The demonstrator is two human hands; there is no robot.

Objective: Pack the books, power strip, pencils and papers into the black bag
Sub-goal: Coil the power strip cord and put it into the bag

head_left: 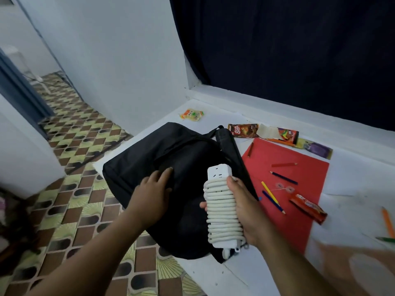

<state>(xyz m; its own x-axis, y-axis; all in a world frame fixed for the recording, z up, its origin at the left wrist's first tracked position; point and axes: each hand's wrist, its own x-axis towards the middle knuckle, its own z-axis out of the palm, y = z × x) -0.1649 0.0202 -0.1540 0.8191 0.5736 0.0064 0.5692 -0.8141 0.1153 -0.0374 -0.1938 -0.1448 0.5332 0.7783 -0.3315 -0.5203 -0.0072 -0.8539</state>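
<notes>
Black bag point(171, 178) fills the middle of the frame on the white worktop point(352, 210), looking shut as far as you can tell; your left hand point(154, 193) rests flat on it, fingers straight. Red paper point(299, 199) lies to its right, not yet packed, with loose pencils point(273, 197) on and beside it. Your right hand point(245, 210) grips the power strip point(222, 206), cord wound round it, over the bag's right edge. No books show. Judging by this, nearly everything is left.
</notes>
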